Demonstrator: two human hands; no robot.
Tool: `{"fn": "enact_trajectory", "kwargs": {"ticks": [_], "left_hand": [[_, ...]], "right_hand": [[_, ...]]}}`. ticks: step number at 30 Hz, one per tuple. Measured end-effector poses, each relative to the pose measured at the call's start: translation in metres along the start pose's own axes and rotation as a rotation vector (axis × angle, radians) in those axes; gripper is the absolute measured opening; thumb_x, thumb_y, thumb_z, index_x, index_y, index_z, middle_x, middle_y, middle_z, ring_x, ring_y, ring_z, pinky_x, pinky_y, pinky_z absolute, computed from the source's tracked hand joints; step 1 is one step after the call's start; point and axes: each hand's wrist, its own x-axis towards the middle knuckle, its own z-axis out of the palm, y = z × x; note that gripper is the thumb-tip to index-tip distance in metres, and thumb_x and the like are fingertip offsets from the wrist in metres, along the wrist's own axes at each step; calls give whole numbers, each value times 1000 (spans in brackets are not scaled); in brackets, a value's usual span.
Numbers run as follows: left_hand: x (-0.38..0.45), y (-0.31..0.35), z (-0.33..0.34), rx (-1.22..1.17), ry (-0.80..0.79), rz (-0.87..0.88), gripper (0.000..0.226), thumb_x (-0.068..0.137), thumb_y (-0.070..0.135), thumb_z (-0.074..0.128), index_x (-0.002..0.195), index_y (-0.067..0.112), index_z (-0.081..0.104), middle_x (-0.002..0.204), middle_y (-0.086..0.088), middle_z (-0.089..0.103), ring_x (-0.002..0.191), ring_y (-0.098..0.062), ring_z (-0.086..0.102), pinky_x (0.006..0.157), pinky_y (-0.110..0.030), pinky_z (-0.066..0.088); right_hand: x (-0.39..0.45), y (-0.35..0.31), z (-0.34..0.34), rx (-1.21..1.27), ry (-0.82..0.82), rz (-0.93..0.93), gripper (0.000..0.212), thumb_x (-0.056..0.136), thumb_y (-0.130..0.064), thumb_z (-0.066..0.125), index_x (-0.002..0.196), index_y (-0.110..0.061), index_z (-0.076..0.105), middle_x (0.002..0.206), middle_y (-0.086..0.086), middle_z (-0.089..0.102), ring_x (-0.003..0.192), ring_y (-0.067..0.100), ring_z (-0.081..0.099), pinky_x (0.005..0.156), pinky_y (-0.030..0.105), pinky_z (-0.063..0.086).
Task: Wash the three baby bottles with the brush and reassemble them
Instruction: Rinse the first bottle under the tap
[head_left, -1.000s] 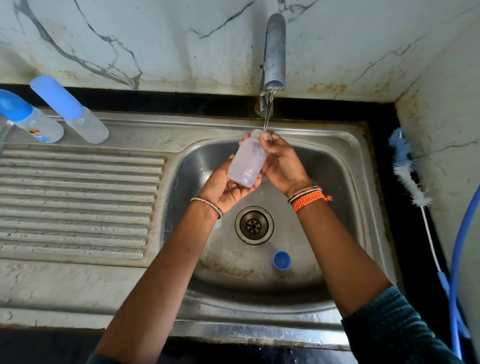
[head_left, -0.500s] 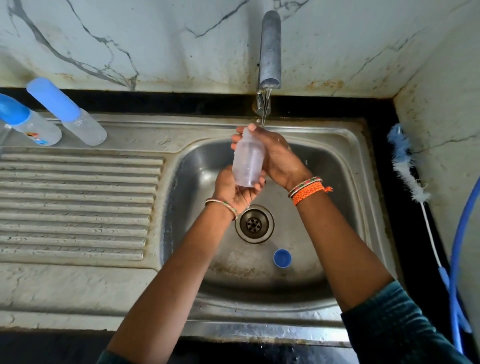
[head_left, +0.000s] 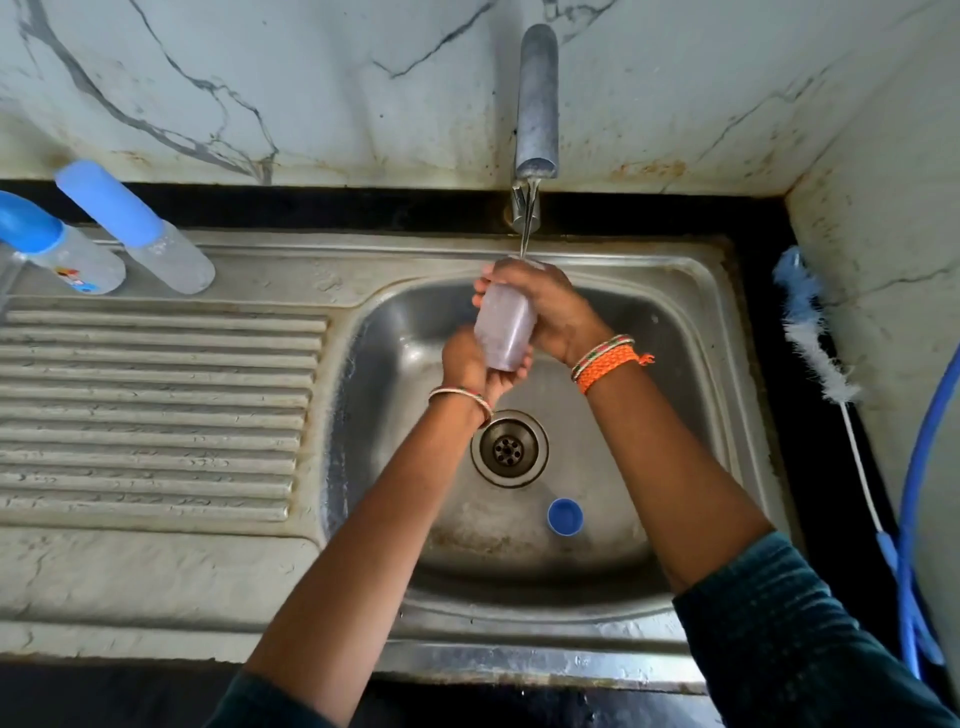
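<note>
A clear baby bottle (head_left: 505, 332) without its cap is held upright over the sink basin (head_left: 649, 415), under a thin stream from the tap (head_left: 536, 104). My right hand (head_left: 545, 306) grips its top, covering the mouth. My left hand (head_left: 478, 364) grips its base from below. A small blue cap (head_left: 565, 516) lies in the basin near the drain (head_left: 509, 448). Two capped bottles stand at the back left: one with a tall light-blue cover (head_left: 137, 228), one with a round blue cap (head_left: 57, 249). The bottle brush (head_left: 815, 332) lies on the right counter.
A ribbed draining board (head_left: 156, 405) fills the left side. A blue hose (head_left: 914, 493) curves down the right edge beside the brush handle. Marble walls close the back and right.
The bottle went from tilted to upright and moved up under the tap. My right hand slid over its top and now covers the mouth. My left hand stayed on the base.
</note>
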Motion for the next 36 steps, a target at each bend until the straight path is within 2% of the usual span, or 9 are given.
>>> {"fn": "enact_trajectory", "kwargs": {"ticks": [4,6,9,13,20,23,27,32,36], "left_hand": [[6,-10,14,302,428,512,45,102,13,28,59,10,40,58,-3,43,49,-10,38,46,-24,31],[5,-7,21,240,375,446,43,101,12,28,59,14,37,58,0,41,55,-13,38,48,-24,31],[7,14,20,-18,142,30,39,100,22,25,72,9,49,48,-5,54,42,-15,53,38,-15,38],[16,30,9,84,1,-131,38,96,25,26,78,8,54,48,-4,56,34,-14,51,34,-12,36],[2,27,33,35,-37,-71,37,98,32,32,81,7,53,54,-6,58,51,-15,56,40,-18,47],[2,16,28,-6,24,25,32,98,18,29,75,7,50,53,-6,54,48,-14,52,40,-18,43],[3,13,6,5,92,17,39,96,11,23,67,5,48,40,-6,49,29,-11,44,34,-15,34],[1,16,-10,58,3,-31,42,93,12,19,77,-2,55,49,-12,58,35,-17,51,33,-13,33],[4,20,-9,88,-63,-23,42,92,17,18,69,0,49,43,-10,53,27,-10,34,31,-10,20]], "right_hand": [[14,14,19,-216,557,-125,20,78,-21,71,87,-4,66,90,14,68,76,22,59,69,29,47],[10,11,23,-339,618,-235,25,77,-24,72,91,-5,62,93,10,67,80,20,58,67,25,42],[-2,10,15,-385,408,-313,36,75,-14,77,100,-12,51,92,-4,61,82,11,60,74,25,50],[-6,19,-7,-343,178,-272,61,75,-7,77,126,-15,45,117,5,60,102,15,61,85,28,55],[-2,14,-13,-153,501,-277,39,80,-35,75,108,-16,55,94,-2,67,85,13,68,79,32,58],[2,17,-5,-329,540,-331,32,82,-47,68,98,-22,57,92,-3,67,84,12,66,75,30,57],[1,24,11,-366,436,-333,29,87,-48,63,93,-21,55,89,-4,63,82,10,63,71,24,54],[6,3,19,70,116,78,19,88,-22,65,97,-8,56,82,12,63,70,25,63,62,31,55],[17,-11,21,84,166,182,30,81,-32,72,91,-8,58,72,11,60,59,22,60,53,26,53]]}}
